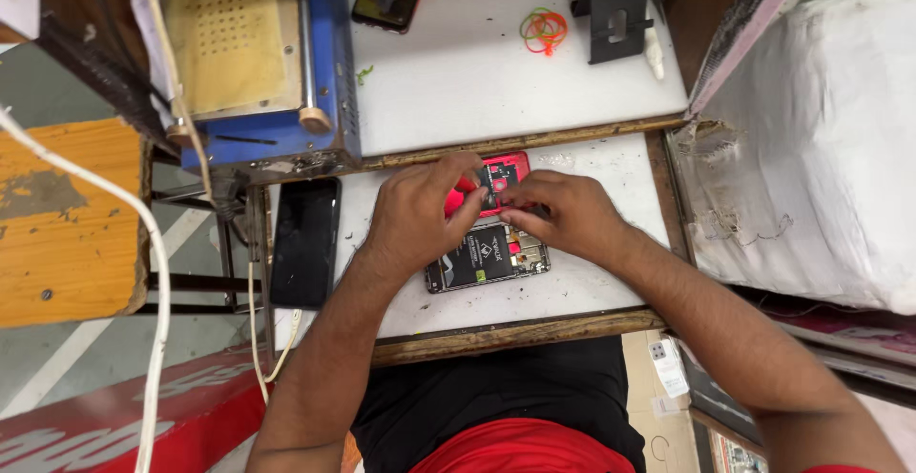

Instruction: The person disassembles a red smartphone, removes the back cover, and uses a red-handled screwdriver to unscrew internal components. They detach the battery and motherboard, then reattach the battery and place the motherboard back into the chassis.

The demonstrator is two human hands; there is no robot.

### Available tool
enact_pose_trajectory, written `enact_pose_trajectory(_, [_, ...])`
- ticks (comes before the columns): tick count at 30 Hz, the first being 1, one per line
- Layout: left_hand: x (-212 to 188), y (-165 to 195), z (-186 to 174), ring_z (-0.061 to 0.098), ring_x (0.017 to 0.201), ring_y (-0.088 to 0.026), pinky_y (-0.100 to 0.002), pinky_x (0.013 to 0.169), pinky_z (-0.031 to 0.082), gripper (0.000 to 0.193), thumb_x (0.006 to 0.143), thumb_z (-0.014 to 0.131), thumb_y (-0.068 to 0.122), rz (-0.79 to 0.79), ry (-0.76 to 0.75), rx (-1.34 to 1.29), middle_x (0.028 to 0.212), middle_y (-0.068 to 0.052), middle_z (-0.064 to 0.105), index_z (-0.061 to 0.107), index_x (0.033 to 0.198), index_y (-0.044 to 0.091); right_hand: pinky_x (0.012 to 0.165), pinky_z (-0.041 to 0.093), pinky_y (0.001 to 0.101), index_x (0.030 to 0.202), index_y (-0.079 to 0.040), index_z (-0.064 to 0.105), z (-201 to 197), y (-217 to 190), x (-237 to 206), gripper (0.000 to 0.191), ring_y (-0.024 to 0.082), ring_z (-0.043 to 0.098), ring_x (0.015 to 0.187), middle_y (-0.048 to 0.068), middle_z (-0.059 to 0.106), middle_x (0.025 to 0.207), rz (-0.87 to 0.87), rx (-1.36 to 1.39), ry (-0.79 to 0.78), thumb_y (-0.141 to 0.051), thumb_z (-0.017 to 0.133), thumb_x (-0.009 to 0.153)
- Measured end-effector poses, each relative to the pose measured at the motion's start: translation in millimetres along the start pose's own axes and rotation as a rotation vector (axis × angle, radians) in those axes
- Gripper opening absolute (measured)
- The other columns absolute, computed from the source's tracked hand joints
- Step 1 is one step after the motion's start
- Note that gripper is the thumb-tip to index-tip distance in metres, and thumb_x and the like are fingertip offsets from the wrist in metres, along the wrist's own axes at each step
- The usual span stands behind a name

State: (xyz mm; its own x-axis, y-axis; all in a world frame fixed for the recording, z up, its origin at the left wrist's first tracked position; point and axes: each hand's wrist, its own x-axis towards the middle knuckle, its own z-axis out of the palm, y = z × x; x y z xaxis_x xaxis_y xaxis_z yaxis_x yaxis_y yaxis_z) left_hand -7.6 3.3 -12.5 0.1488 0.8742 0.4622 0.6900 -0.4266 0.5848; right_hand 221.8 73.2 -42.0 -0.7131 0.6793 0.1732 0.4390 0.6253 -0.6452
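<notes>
Phone repair workshop, opened phone [487, 255], blue heating machine [262, 53], worn bench [515, 332]

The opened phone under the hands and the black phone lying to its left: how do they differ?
The opened phone has its back off, showing a dark battery and red inner parts; the black phone is closed, a plain glossy slab. Both hands, left hand and right hand, work on the opened phone; the black phone lies untouched. Both rest flat on the white worktop.
</notes>
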Motion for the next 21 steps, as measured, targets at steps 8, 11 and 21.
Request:
enact_pose_trajectory(8, [0, -10, -17, 0.077, 0.083, -0.023, -0.036, 0.076, 0.062, 0.036, 0.089, 0.081, 0.006, 0.03, 0.232, 0.025, 0.091, -0.007, 0.075, 0.061, 0.119, 0.006, 0.076, 0.057, 0.0396, 0.099, -0.014, 0.077, 13, -11, 41, 0.019, 0.026, 0.072, 0.09, 0.003, 0.076, 0.098, 0.036, -0.089, -0.039, -0.031, 0.079, 0.089])
enact_pose_trajectory(11, [-1, -11, -23, 0.077, 0.079, -0.023, -0.035, 0.073, 0.061, 0.036, 0.088, 0.081, 0.006, -0.002, 0.23, -0.025, 0.088, -0.007, 0.074, 0.062, 0.119, 0.005, 0.076, 0.057, 0.0389, 0.101, -0.014, 0.079, 18, -8, 45, 0.017, 0.026, 0.072, 0.089, 0.005, 0.076, 0.1, 0.018, -0.018, -0.057, -0.025, 0.078, 0.087])
enact_pose_trajectory(21, [-1, 1, 15, 0.073, 0.074, -0.027, -0.039, 0.067, 0.058, 0.033, 0.085, 0.083, 0.017, 0.126, -0.167, -0.108, 0.086, -0.009, 0.074, 0.07, 0.113, 0.007, 0.07, 0.057, 0.0305, 0.11, -0.005, 0.075, -4, 50, 37, 0.014, 0.019, 0.072, 0.078, 0.008, 0.078, 0.095, 0.066, 0.265, 0.111, -0.009, 0.073, 0.097])
